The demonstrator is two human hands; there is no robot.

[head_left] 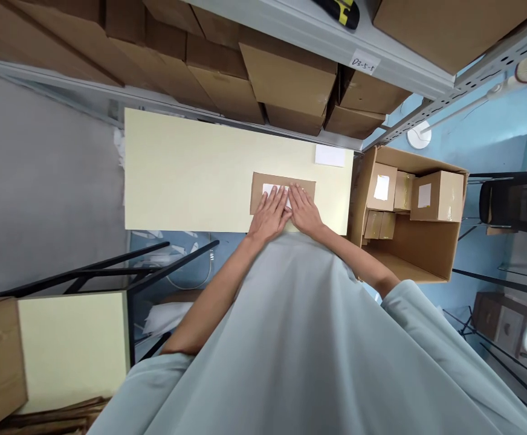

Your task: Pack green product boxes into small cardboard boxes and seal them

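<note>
Our left hand [270, 214] and right hand [306, 214] lie flat, uncurled, over a brown cardboard piece [257, 192] and its white label [268, 188]. Its long axis runs left-right, along our desk [191, 175].

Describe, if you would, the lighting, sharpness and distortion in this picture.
Head view: soft, even light, no strong glare on the pale table; head view: left hand and right hand fairly crisp, fingers distinct over the cardboard; head view: wide-angle stretch, the shelf upright slanting steeply; head view: handwriting on the shelf tag legible.

Paper [269, 188] on cardboard [257, 192] on table [200, 172].
</note>
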